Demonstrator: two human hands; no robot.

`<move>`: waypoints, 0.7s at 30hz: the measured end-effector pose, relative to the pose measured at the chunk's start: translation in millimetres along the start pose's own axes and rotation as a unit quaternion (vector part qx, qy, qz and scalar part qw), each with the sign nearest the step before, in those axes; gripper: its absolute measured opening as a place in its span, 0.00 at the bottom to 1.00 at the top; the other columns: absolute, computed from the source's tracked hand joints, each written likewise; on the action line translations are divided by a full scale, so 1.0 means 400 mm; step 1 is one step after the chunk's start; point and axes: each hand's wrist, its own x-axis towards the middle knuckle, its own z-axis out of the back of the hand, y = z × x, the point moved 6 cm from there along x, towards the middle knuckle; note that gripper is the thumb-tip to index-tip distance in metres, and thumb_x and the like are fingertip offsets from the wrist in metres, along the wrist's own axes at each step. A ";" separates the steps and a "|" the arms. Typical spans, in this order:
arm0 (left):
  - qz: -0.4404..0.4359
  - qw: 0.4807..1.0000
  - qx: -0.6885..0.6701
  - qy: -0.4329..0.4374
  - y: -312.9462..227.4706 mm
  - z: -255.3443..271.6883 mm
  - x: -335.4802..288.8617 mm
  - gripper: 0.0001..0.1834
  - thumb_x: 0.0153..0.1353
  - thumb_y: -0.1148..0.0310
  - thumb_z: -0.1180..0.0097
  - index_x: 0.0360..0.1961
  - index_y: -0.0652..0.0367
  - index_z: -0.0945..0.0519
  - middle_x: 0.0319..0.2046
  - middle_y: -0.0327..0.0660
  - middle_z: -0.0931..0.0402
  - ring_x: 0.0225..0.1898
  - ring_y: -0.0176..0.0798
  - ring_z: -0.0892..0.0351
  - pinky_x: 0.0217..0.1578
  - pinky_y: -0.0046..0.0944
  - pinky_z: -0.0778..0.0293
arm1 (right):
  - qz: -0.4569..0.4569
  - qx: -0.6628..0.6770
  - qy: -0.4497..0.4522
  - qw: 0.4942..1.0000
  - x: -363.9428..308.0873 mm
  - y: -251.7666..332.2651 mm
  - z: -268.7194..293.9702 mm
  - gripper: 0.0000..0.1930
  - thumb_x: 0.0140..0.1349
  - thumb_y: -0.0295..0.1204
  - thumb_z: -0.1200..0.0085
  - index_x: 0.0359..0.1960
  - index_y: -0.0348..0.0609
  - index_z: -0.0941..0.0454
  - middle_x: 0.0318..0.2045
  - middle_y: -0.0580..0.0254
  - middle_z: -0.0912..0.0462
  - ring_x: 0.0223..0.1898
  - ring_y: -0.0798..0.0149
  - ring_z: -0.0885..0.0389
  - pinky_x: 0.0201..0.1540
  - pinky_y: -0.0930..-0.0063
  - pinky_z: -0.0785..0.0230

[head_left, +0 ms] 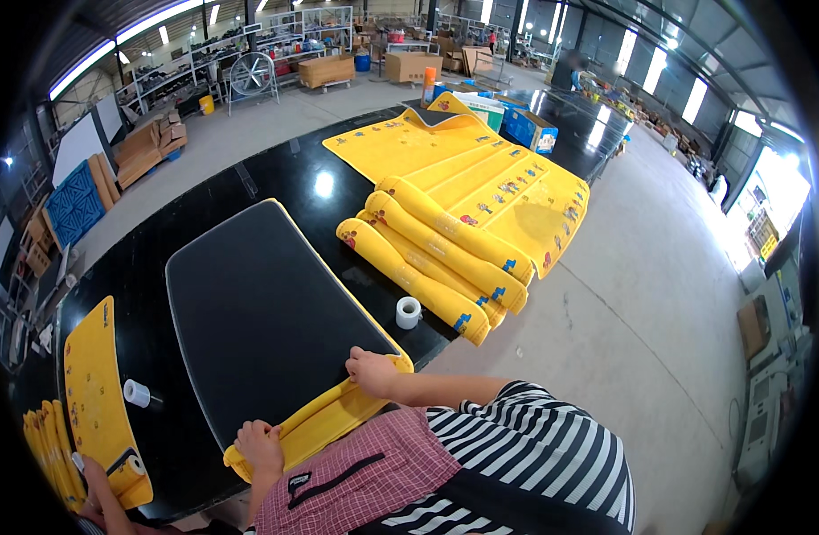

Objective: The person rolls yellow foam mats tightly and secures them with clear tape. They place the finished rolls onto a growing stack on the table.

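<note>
A mat with a black underside and a yellow face lies black side up on the table in front of me. Its near end is turned over into a yellow fold. My left hand is closed on the left end of this fold, fingers curled over it. At the fold's right end, my right hand grips it the same way, knuckles up. Just beyond the mat's near right corner stands a white roll of tape or film. To its right lie several rolled yellow mats with cartoon prints.
Flat yellow mats are spread beyond the rolls, near blue boxes and an orange can. The glossy black table extends left, where a co-worker's hand works at another yellow mat. Another white roll lies between us.
</note>
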 end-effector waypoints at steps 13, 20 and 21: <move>0.004 0.997 -0.059 0.053 0.063 -0.003 0.013 0.20 0.59 0.53 0.30 0.28 0.58 0.22 0.28 0.47 0.23 0.36 0.58 0.22 0.36 0.56 0.29 | 0.119 -0.112 -0.023 0.986 -0.041 -0.025 0.043 0.17 0.67 0.28 0.45 0.54 0.60 0.12 0.43 0.62 0.21 0.55 0.57 0.25 0.60 0.63 0.33; -0.129 0.988 -0.076 -0.023 0.080 -0.005 -0.013 0.07 0.64 0.63 0.40 0.35 0.55 0.18 0.35 0.47 0.25 0.40 0.57 0.23 0.41 0.56 0.28 | 0.106 -0.036 -0.042 0.993 0.010 -0.092 -0.007 0.14 0.64 0.29 0.44 0.47 0.59 0.09 0.43 0.60 0.21 0.53 0.54 0.22 0.59 0.62 0.27; -0.124 0.989 -0.072 -0.021 0.089 -0.009 -0.013 0.06 0.63 0.64 0.39 0.36 0.52 0.17 0.36 0.45 0.25 0.42 0.55 0.23 0.42 0.55 0.28 | 0.112 -0.015 -0.066 0.991 0.008 -0.091 -0.001 0.13 0.63 0.29 0.43 0.43 0.57 0.09 0.41 0.58 0.21 0.51 0.53 0.21 0.56 0.62 0.26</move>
